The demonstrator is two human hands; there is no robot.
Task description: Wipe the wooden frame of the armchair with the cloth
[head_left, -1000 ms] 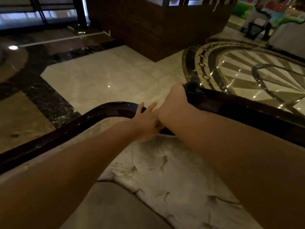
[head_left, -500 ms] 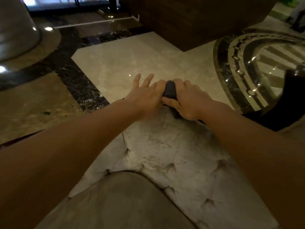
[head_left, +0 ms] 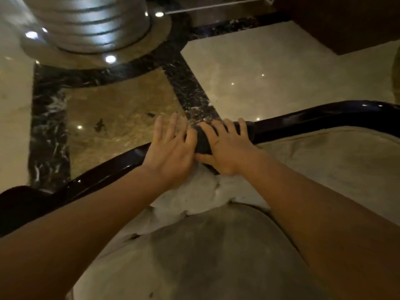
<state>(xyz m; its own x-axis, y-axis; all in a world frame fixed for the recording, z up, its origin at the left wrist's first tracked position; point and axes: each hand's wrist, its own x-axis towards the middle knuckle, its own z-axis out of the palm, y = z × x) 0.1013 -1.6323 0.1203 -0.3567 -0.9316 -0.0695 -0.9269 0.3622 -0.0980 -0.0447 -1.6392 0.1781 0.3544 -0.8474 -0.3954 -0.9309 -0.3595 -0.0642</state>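
The armchair's dark glossy wooden frame curves across the view along the top of its pale tufted backrest. A dark cloth is draped over the rail at the middle. My right hand presses on the cloth, fingers spread over the rail. My left hand lies flat on the rail just left of the cloth, fingers apart, its fingertips touching the cloth's edge. Part of the cloth is hidden under both hands.
Behind the chair is polished marble floor with dark inlay strips. A ribbed silver column base stands at the far left. A dark wooden counter corner sits at the far right. The grey seat cushion fills the foreground.
Both hands with the cloth have slid along the frame's top rail. The view has swung left, bringing the column base in and the patterned floor medallion out.
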